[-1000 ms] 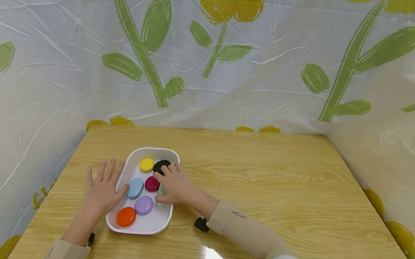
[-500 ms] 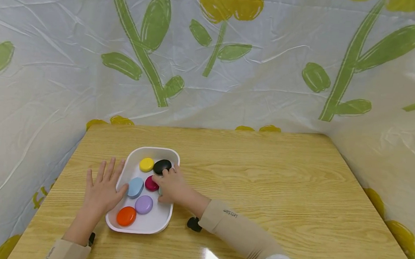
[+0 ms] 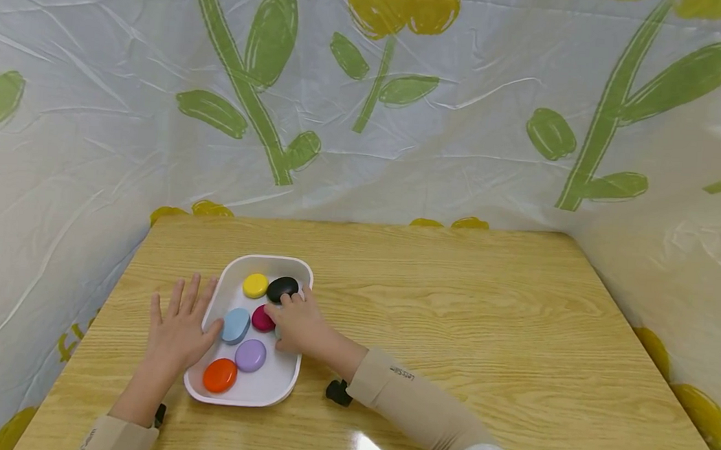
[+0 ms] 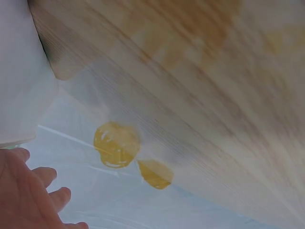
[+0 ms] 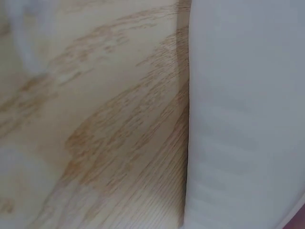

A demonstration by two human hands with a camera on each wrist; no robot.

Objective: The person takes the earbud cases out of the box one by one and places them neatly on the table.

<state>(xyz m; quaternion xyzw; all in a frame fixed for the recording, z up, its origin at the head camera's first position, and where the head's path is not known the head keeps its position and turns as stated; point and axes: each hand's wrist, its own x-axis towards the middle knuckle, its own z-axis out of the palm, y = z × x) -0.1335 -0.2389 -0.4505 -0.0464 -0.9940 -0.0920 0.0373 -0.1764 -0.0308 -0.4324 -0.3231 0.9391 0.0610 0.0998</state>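
A white tray point(image 3: 263, 392) on the table holds smooth, rounded, pebble-like pieces: yellow point(image 3: 255, 285), black point(image 3: 283, 289), light blue point(image 3: 235, 326), dark red point(image 3: 262, 318), purple point(image 3: 250, 355) and orange-red point(image 3: 220, 375). My right hand point(image 3: 305, 327) reaches over the tray's right rim, thumb and fingers curled about a pale green pebble point(image 3: 277, 332) that is mostly hidden beneath it. Its index fingertip overlaps the dark red piece. With fingers spread, my left hand point(image 3: 175, 334) lies along the left rim, thumb reaching over it beside the light blue piece. The left wrist view shows this hand point(image 4: 28, 195) by the tray wall point(image 4: 21, 76).
The wooden table point(image 3: 454, 313) extends to the right of the tray. A pale sheet point(image 3: 464, 155) printed with flowers hangs behind and at both sides. Small black devices point(image 3: 339, 392) sit under the wrists. In the right wrist view, the tray's outer wall point(image 5: 243, 119) fills the right side.
My right hand has drawn slightly back toward me and its fingers have gathered in, uncovering more of the black piece. My left hand and the tray stay in place.
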